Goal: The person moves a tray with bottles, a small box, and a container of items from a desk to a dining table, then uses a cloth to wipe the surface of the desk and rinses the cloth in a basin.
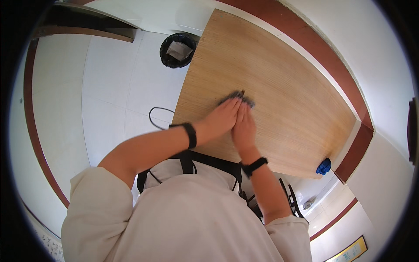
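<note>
Both my hands meet over the light wooden tabletop (278,82), near its front left part. My left hand (222,116) and my right hand (244,126) lie side by side, fingertips together, on a dark grey, blurred object (250,102) that looks like a cloth or a brush; its exact kind cannot be told. Its ends show on both sides of my fingers, and a small brown bit stands just beyond them. How my fingers hold it is partly hidden and blurred. A black band circles each wrist.
A crumpled blue cloth (323,166) lies at the table's near right corner. A black-lined waste bin (177,64) with paper in it stands on the floor by the far left edge. A black cable (154,111) loops beside the table's left edge. Walls border the far and right sides.
</note>
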The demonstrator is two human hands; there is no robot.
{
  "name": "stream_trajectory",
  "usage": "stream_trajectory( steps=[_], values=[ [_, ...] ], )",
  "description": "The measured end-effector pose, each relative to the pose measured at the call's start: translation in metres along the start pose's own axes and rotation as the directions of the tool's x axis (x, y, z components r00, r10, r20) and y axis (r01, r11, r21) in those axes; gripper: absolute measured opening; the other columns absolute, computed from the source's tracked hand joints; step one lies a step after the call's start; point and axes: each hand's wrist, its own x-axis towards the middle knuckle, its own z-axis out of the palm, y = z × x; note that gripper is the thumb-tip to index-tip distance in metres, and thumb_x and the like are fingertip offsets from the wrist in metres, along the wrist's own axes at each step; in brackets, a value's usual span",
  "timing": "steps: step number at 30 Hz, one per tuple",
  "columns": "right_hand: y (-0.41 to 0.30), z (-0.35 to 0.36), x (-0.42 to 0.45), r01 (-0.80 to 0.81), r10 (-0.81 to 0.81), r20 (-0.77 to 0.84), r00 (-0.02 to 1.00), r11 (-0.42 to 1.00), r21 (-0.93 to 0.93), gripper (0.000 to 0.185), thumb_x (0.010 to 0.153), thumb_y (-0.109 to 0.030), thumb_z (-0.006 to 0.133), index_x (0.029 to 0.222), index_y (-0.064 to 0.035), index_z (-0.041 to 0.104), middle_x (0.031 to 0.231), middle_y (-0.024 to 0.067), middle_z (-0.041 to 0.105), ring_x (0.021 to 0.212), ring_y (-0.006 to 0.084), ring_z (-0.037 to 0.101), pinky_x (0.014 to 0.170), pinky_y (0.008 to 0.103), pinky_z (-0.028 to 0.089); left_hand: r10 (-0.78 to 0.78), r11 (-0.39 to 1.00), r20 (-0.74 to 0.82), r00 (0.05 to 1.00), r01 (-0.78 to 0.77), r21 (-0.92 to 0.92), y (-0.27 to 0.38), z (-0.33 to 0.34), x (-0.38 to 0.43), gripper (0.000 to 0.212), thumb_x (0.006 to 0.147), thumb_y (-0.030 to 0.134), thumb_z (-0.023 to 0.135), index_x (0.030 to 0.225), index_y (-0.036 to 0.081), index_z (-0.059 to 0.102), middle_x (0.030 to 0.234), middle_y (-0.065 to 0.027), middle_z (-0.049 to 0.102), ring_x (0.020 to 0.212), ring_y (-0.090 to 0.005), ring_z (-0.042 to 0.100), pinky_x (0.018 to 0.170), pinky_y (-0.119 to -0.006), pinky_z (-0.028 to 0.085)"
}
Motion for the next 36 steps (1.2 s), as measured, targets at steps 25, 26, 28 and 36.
stream_trajectory(
  steps=[25,26,28,36],
  values=[
    [0.039,-0.001,0.109,0.009,0.007,-0.145,0.989,0.994,0.109,0.048,0.083,-0.004,0.057,0.128,0.0072,0.044,0.13,0.0251,0.05,0.126,0.0398,0.043,0.108,0.0436,0.035,-0.21,0.973,-0.03,0.977,0.206,-0.104,-0.05,-0.011,0.088,0.046,0.081,0.003,0.054,0.125,-0.007,0.051,0.133,-0.0214,0.05,0.13,-0.0328,0.042,0.111,-0.039,0.031],
    [0.024,0.009,0.106,0.039,-0.021,-0.155,0.988,0.993,0.112,0.048,0.083,-0.004,0.056,0.128,0.007,0.044,0.13,0.0249,0.05,0.127,0.0394,0.042,0.109,0.0435,0.034,-0.219,0.965,-0.094,0.971,0.201,-0.167,-0.059,-0.009,0.068,0.046,0.08,0.001,0.053,0.126,-0.006,0.05,0.134,-0.0214,0.049,0.13,-0.0331,0.041,0.111,-0.039,0.031],
    [-0.018,0.021,0.105,0.085,-0.05,-0.165,0.985,0.974,0.212,0.046,0.083,-0.003,0.053,0.128,0.0064,0.045,0.131,0.0245,0.049,0.128,0.0387,0.042,0.11,0.0434,0.032,-0.23,0.95,-0.175,0.957,0.183,-0.252,-0.087,-0.011,0.015,0.05,0.079,-0.003,0.052,0.128,-0.005,0.049,0.136,-0.0215,0.048,0.131,-0.0343,0.041,0.111,-0.04,0.031],
    [-0.102,0.03,0.083,0.248,-0.245,-0.052,0.968,0.916,0.315,0.041,0.084,0.0,0.052,0.125,0.0047,0.05,0.126,0.0205,0.054,0.124,0.0351,0.047,0.104,0.0412,0.041,-0.425,0.875,-0.076,0.902,0.387,-0.29,-0.08,-0.046,-0.099,0.054,0.076,-0.008,0.051,0.129,-0.004,0.049,0.137,-0.0225,0.046,0.131,-0.0361,0.041,0.11,-0.042,0.034]
  ],
)
